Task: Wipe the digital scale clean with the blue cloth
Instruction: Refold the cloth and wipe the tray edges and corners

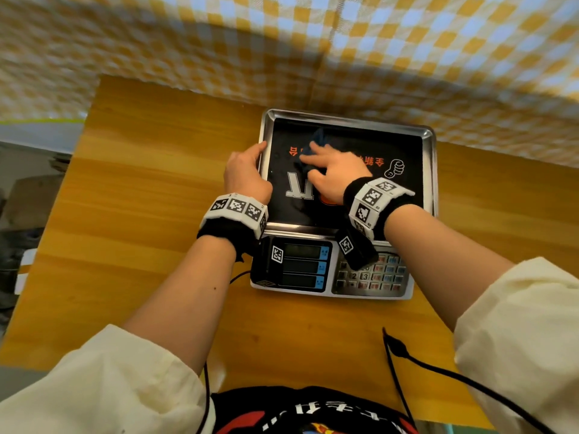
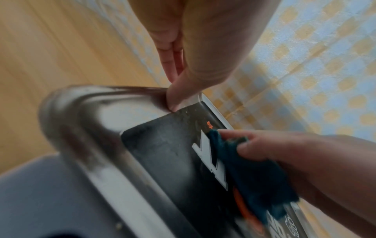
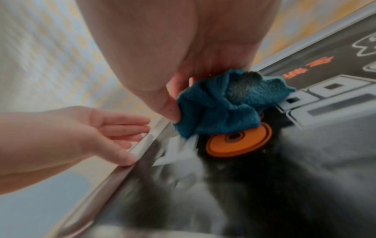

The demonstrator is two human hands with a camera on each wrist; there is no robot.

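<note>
The digital scale (image 1: 332,270) stands on a wooden table, its steel tray (image 1: 430,170) mirroring a black printed shirt. My right hand (image 1: 338,173) grips the bunched blue cloth (image 1: 308,151) and presses it onto the left middle of the tray. The right wrist view shows the blue cloth (image 3: 219,106) held under my right hand (image 3: 183,40), beside an orange disc in the reflection. My left hand (image 1: 247,173) holds the tray's left rim, thumb on top and fingers along the outside. In the left wrist view the thumb of my left hand (image 2: 203,48) lies on the tray (image 2: 67,122), near the blue cloth (image 2: 250,173).
The scale's display and keypad (image 1: 369,274) face me at the near side. A yellow and white checked cloth (image 1: 282,42) hangs right behind the scale. The wooden table (image 1: 141,214) ends at the left, and black cables (image 1: 398,371) trail across its near part.
</note>
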